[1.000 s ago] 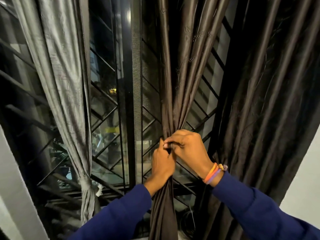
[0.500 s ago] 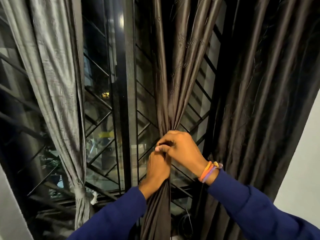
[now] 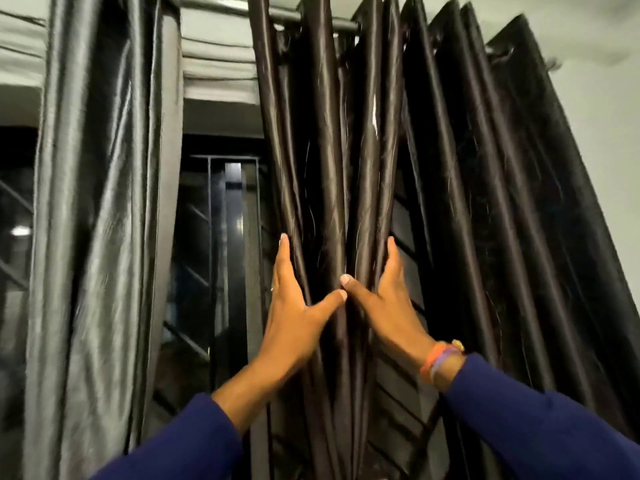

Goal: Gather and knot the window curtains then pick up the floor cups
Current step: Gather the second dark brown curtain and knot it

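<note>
Head view, tilted up toward the top of the window.

A dark brown satin curtain panel (image 3: 329,140) hangs in tight vertical folds from a dark metal rod (image 3: 311,20) near the ceiling. Both hands are raised against it at mid-frame.

Left hand (image 3: 294,306): palm against the left edge of the gathered folds, fingers straight and pointing up, thumb spread wide to the right across the front of the fabric. Nothing pinched; it cups the bundle from the left side.

Right hand (image 3: 384,303): mirror pose on the right edge of the same folds, fingers straight up along the cloth, thumb angled left. The two thumb tips lie just beside each other at the centre of the bundle; contact between them cannot be told. The folds sit squeezed between the two palms.

Right wrist carries orange and purple bands (image 3: 438,362). Both forearms are in dark blue sleeves (image 3: 540,434).

Right of the hands, a second dark brown curtain (image 3: 512,202) hangs spread out in wider pleats against a pale wall (image 3: 602,98). Far left, a grey shiny curtain (image 3: 104,220) hangs straight down. Between grey and brown cloth, the dark window with its black metal grille (image 3: 221,254) shows.

Frame is motion-blurred, most at the edges. The floor cups are out of view.
</note>
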